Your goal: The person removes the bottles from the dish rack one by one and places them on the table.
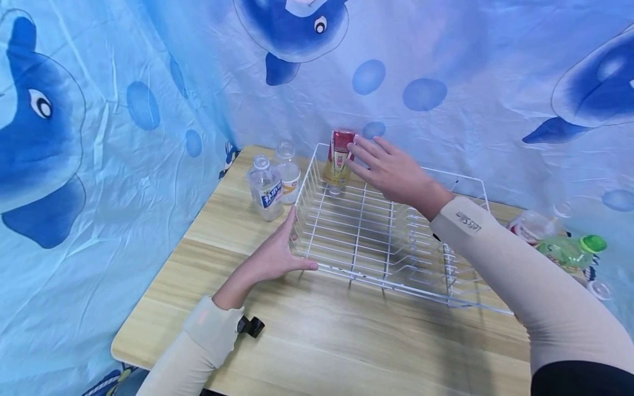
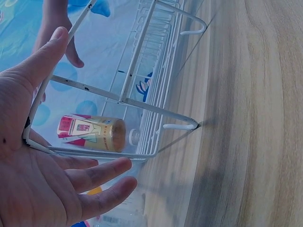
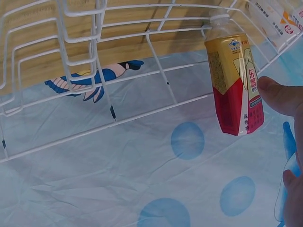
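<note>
A white wire dish rack (image 1: 356,273) stands on the wooden table. In its far left corner a plastic drink bottle (image 1: 339,159) with a red and yellow label stands upside down, neck to the bottom wires. My right hand (image 1: 396,173) is beside this bottle, fingers fairly straight; the right wrist view shows the thumb (image 3: 279,97) right at the label's edge. At the rack's near left corner is my left hand (image 1: 271,254), its thumb along the front rim and its fingers spread outside the left side. The corner wires lie against that palm in the left wrist view.
Two clear empty bottles, one with a blue label (image 1: 271,193) and one with a white and orange label (image 1: 291,181), stand left of the rack. Right of it are a green-capped bottle (image 1: 569,252) and other clear bottles, partly behind my right arm. A blue whale-print curtain (image 1: 317,110) hangs behind.
</note>
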A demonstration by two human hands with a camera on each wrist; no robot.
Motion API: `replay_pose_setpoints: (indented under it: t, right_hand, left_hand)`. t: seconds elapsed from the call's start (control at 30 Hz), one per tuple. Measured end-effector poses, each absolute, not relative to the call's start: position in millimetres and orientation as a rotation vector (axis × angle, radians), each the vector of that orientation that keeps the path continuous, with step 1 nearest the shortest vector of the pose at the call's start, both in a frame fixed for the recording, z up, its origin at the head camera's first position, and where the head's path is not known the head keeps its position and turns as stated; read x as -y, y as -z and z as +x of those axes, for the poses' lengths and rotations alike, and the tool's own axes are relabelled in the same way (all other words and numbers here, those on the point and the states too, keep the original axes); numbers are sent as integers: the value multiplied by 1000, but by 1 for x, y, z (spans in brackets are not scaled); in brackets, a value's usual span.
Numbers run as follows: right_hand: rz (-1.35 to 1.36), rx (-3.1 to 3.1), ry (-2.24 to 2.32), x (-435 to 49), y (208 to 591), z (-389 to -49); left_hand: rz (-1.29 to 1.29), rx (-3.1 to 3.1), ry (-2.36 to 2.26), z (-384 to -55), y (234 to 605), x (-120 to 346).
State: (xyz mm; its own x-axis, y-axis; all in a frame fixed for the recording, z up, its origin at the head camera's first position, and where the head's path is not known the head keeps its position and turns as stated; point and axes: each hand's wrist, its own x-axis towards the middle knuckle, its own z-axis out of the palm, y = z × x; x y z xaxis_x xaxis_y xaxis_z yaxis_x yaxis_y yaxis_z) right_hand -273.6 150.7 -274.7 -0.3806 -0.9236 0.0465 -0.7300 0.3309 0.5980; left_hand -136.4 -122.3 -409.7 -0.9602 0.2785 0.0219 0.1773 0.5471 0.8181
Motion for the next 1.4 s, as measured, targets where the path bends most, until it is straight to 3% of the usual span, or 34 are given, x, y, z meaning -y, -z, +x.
replay_pose_setpoints:
  t: [1.4]
  right_hand:
    - [1519, 2050, 947, -118, 292, -302]
  left_hand:
    - [354, -2647, -1369, -137, 407, 122]
